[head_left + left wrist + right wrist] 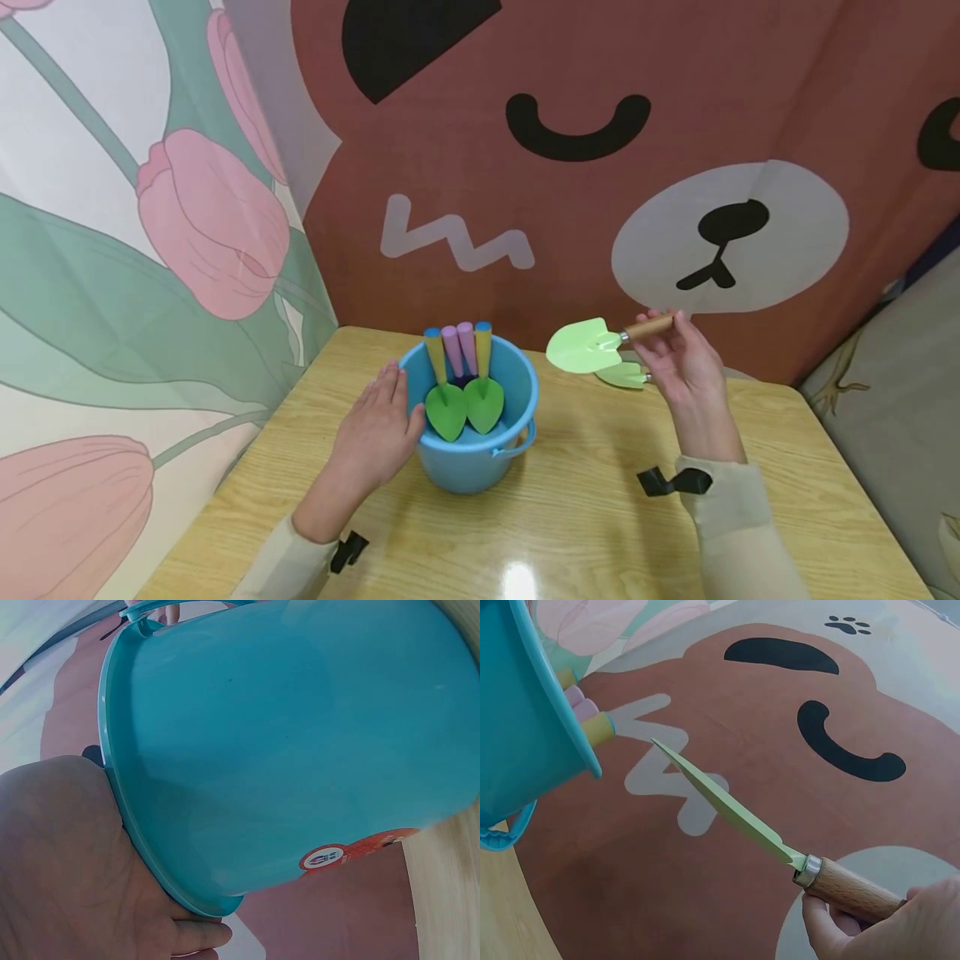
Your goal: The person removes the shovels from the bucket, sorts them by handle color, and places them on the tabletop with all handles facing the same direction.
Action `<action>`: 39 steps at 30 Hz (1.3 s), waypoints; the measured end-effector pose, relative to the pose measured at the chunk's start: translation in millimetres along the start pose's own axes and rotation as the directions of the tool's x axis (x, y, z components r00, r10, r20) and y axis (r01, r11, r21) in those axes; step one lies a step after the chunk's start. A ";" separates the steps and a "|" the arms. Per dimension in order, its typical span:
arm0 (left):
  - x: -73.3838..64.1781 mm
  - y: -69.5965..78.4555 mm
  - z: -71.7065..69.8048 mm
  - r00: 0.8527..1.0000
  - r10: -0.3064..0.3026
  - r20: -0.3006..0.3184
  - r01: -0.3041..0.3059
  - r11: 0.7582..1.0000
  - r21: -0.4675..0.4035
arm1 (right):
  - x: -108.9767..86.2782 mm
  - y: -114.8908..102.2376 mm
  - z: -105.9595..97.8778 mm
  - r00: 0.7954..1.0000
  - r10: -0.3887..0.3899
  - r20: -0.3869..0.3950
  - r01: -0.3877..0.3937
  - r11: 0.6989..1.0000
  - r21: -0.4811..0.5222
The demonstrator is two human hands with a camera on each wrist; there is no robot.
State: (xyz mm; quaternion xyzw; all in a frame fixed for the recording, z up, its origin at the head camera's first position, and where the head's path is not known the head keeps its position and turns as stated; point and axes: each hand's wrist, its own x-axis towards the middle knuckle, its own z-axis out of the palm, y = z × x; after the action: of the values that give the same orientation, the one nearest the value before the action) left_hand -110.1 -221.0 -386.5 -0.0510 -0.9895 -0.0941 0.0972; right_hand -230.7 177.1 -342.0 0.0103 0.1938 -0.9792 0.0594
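Trowel (583,347) with grained wooden handle (859,891), pinched in right fingers (821,926), left fingers (386,388) straight against smooth, round blue bucket (467,468)

1. We see a light-green trowel (585,345) with a brown wood-grained handle (649,326).
2. We see a blue bucket (468,468) bearing a red-and-white sticker (354,852).
3. We see green blades (446,411), blue-tipped yellow handles (437,360), lilac handles (467,338).
4. We see a yellowish wood-grained desk (585,525).

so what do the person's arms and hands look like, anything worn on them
The left hand and right hand are bare, with no gloves. Both arms wear long, pale cream sleeves: left sleeve, right sleeve. A small black piece shows near each cuff; the right one is bow-shaped, wide at both ends and narrow between.
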 end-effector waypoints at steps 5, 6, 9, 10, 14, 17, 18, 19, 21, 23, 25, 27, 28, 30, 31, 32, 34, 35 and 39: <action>0.2 0.2 -0.1 1.000 0.004 -0.007 -0.004 1.000 0.005 | 0.5 -1.5 -8.1 1.000 -0.001 -0.013 0.001 1.000 0.001; 0.2 0.3 0.1 1.000 0.004 -0.005 -0.004 1.000 0.005 | 0.7 -1.9 -9.7 1.000 -0.001 -0.017 0.001 1.000 0.003; 0.0 0.5 -0.1 1.000 0.002 -0.002 -0.002 1.000 0.008 | 1.5 -3.5 -14.3 1.000 0.000 -0.030 0.001 1.000 0.013; -0.1 0.7 -0.3 1.000 0.001 0.000 -0.001 1.000 0.008 | 1.4 -4.0 -15.6 0.999 -0.002 -0.035 0.003 1.000 0.016; -0.5 1.0 -0.8 1.000 0.001 0.003 -0.001 1.000 0.012 | 1.4 -6.3 -20.6 0.999 0.000 -0.042 0.001 0.999 0.038; -0.8 1.3 -1.0 1.000 0.000 0.002 0.000 1.000 0.014 | 1.1 -7.4 -22.9 0.999 0.003 -0.048 0.000 0.999 0.054; -0.8 1.4 -1.0 1.000 -0.001 0.003 0.001 1.000 0.012 | 1.0 -7.7 -23.5 0.999 0.002 -0.051 0.001 0.998 0.057; -0.9 1.4 -1.0 1.000 -0.001 0.002 0.001 1.000 0.011 | 0.9 -8.0 -24.1 0.999 0.000 -0.055 0.003 0.998 0.058; -0.8 1.2 -0.7 1.000 -0.002 0.001 0.002 1.000 0.008 | 0.5 -8.5 -24.9 0.998 0.000 -0.059 0.004 0.998 0.063; -0.8 1.0 -0.7 1.000 -0.003 0.000 0.003 1.000 0.006 | 0.4 -9.2 -26.4 0.998 -0.001 -0.065 0.005 0.998 0.065; -0.8 1.0 -0.6 1.000 -0.002 -0.001 0.002 1.000 0.007 | 0.5 -9.8 -28.4 0.997 -0.006 -0.071 0.011 0.998 0.065; -0.9 1.1 -0.6 1.000 -0.001 -0.001 0.001 1.000 0.009 | 1.2 -10.3 -30.4 0.996 -0.015 -0.092 0.020 0.998 0.058; -1.0 1.2 -0.7 1.000 -0.001 0.000 0.001 1.000 0.009 | 1.6 -10.7 -31.8 0.995 -0.017 -0.102 0.023 0.998 0.057; -1.1 1.4 -0.8 1.000 -0.001 0.002 0.001 1.000 0.008 | 2.6 -11.3 -33.9 0.992 -0.021 -0.125 0.028 0.998 0.058; -1.2 1.4 -0.8 1.000 -0.001 0.003 0.001 1.000 0.008 | 3.3 -11.8 -35.2 0.990 -0.020 -0.137 0.029 0.998 0.060; -1.2 1.4 -0.8 1.000 -0.002 0.002 0.002 1.000 0.008 | 3.9 -12.1 -36.4 0.989 -0.017 -0.146 0.027 0.998 0.064; -1.1 1.4 -0.8 1.000 -0.002 0.005 0.002 1.000 0.009 | 5.2 -12.8 -39.4 0.987 -0.012 -0.158 0.024 0.997 0.075; -1.2 1.4 -0.8 1.000 -0.003 0.006 0.003 1.000 0.010 | 5.9 -13.1 -40.6 0.986 -0.011 -0.167 0.025 0.997 0.077; -0.8 1.1 -0.6 1.000 -0.003 0.008 0.003 1.000 0.012 | 8.2 -14.1 -45.4 0.981 -0.016 -0.193 0.032 0.996 0.081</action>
State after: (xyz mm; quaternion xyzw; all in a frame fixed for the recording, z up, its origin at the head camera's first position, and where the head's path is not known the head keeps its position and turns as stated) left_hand -109.1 -220.1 -386.0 -0.0494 -0.9905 -0.0881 0.0935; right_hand -240.7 206.4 -379.0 0.1047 0.1574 -0.9816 0.0280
